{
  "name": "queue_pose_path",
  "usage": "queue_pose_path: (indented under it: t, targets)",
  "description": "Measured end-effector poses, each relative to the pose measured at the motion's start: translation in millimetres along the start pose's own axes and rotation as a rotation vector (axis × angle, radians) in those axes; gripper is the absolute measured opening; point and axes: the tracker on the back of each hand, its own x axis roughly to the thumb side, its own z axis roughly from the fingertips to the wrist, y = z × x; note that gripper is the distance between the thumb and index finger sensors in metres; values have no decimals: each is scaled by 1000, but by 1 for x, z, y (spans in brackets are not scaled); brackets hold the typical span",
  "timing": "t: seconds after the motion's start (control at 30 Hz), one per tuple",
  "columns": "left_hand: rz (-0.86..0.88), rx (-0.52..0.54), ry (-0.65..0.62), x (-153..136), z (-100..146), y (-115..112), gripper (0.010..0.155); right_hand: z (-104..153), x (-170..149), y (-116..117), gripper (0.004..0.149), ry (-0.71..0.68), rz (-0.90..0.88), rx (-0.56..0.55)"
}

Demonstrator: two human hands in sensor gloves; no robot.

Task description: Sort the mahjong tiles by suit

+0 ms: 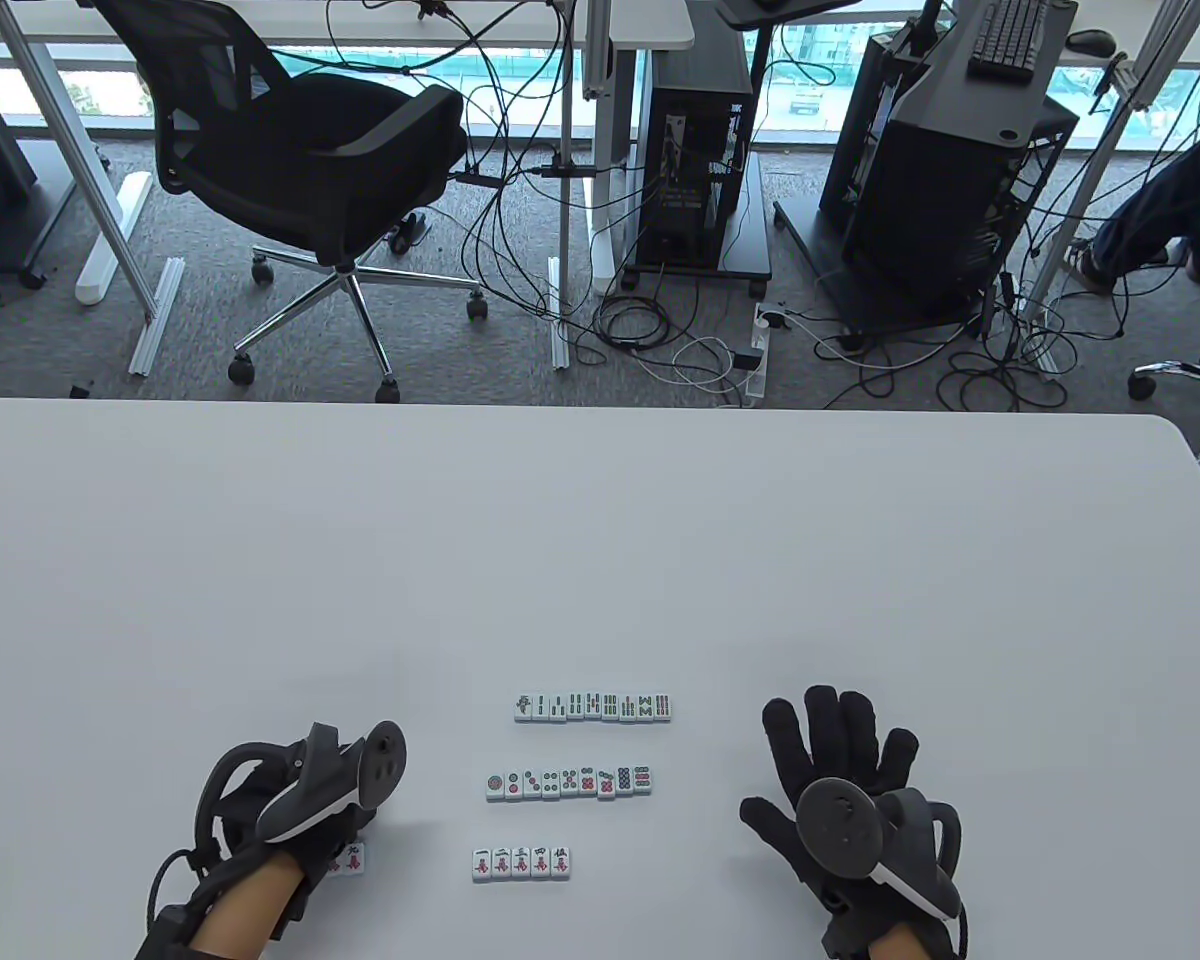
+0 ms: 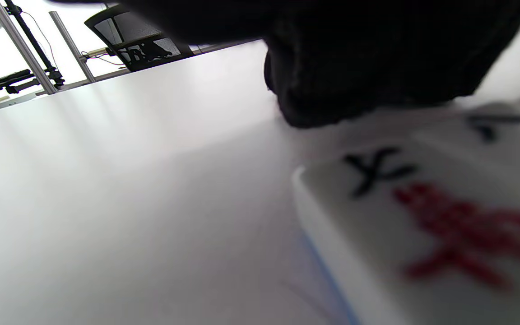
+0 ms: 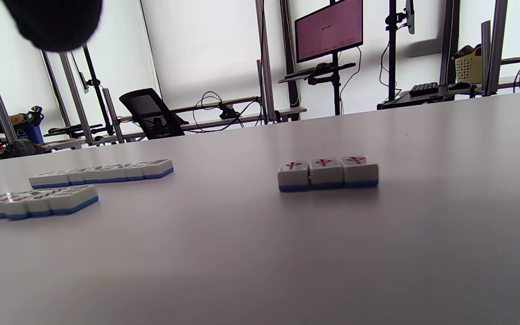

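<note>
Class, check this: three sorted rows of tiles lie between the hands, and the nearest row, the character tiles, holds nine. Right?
Not quite. The table view shows the nearest row of character tiles holds five, not nine. The three rows do lie between the left hand and right hand.

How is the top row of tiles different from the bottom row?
The top row is longer, about nine tiles with green stick marks; the bottom row has only five, with red and black characters. The top row lies farther from the hands. Both are neat, face-up rows on the white table.
</note>
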Motion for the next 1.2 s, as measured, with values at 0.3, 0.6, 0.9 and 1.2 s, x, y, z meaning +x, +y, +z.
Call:
queue_pose_path:
  t: [0.3, 0.6, 0.9, 1.2]
  targets:
    - [120, 169, -182, 66, 20, 56, 62, 0, 0, 0, 84, -2, -6, 0]
    - [88, 178, -467, 158, 38, 65, 62, 0, 1, 1, 84, -14, -9, -3]
    - [-18, 147, -507, 181, 38, 50, 62, 0, 2, 1, 84, -23, -22, -9]
    - [-100, 166, -518, 184, 43, 41, 63, 0, 3, 2, 84, -22, -21, -9]
